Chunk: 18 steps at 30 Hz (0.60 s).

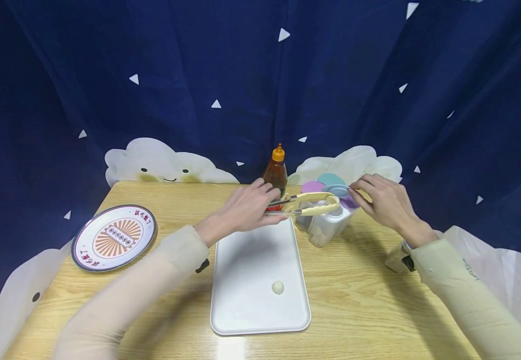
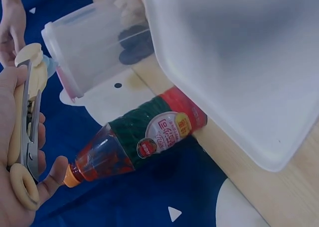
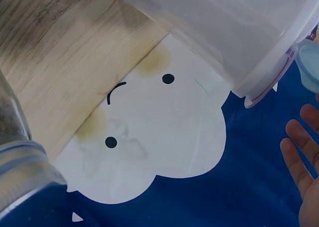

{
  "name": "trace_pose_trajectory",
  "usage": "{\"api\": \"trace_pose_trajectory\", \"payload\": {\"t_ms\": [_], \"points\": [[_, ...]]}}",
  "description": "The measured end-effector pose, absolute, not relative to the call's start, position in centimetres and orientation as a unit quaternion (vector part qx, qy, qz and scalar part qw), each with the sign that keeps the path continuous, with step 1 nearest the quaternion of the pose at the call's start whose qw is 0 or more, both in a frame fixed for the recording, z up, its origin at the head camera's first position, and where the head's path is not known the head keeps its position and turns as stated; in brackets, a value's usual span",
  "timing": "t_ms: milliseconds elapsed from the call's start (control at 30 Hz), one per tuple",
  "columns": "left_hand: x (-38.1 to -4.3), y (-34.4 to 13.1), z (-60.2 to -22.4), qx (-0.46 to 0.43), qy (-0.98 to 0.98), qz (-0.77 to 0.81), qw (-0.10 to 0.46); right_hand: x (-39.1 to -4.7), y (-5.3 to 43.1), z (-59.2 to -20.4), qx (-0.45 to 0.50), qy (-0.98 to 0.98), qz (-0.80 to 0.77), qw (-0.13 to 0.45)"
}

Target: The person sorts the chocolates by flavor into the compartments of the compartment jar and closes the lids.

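Note:
My left hand (image 1: 253, 205) grips metal tongs (image 2: 31, 127) with cream tips over the right-hand container. A pale rounded piece seems to sit at the tips; I cannot tell whether it is separate from them. Below stands a clear compartment container (image 1: 328, 232) with pale pieces in the front section. Its light blue lid (image 1: 338, 190) is raised, while pink and teal lids (image 1: 331, 179) show behind. My right hand (image 1: 384, 200) touches the blue lid's right edge with its fingertips; in the right wrist view several fingers (image 3: 298, 162) lie extended. A small white ball (image 1: 278, 287) rests on the white tray (image 1: 255, 320).
Behind the tray stands a sauce bottle (image 1: 275, 172) with an orange cap. A white plate (image 1: 145, 212) with a printed pattern lies on the left of the wooden table (image 1: 350, 310). Near my right forearm is a small beige object (image 1: 395, 257). A navy curtain (image 1: 174, 100) hangs behind.

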State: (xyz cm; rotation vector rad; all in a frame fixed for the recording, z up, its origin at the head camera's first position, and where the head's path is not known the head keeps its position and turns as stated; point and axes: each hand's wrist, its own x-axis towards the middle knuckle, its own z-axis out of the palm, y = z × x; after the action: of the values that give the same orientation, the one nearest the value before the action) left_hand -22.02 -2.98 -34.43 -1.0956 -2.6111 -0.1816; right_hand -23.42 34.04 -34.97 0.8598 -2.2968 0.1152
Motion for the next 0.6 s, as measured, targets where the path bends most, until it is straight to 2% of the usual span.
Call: {"api": "trace_pose_trajectory", "payload": {"t_ms": [300, 600], "points": [[-22.0, -2.7, -34.8, -0.38, -0.912, -0.06, 0.141, -23.6, 34.1, -35.1, 0.332, -0.879, 0.045, 0.34], [-20.8, -5.7, -35.4, -0.381, -0.913, -0.055, 0.136, -23.5, 34.1, -35.0, 0.33, -0.878, 0.047, 0.343]]}}
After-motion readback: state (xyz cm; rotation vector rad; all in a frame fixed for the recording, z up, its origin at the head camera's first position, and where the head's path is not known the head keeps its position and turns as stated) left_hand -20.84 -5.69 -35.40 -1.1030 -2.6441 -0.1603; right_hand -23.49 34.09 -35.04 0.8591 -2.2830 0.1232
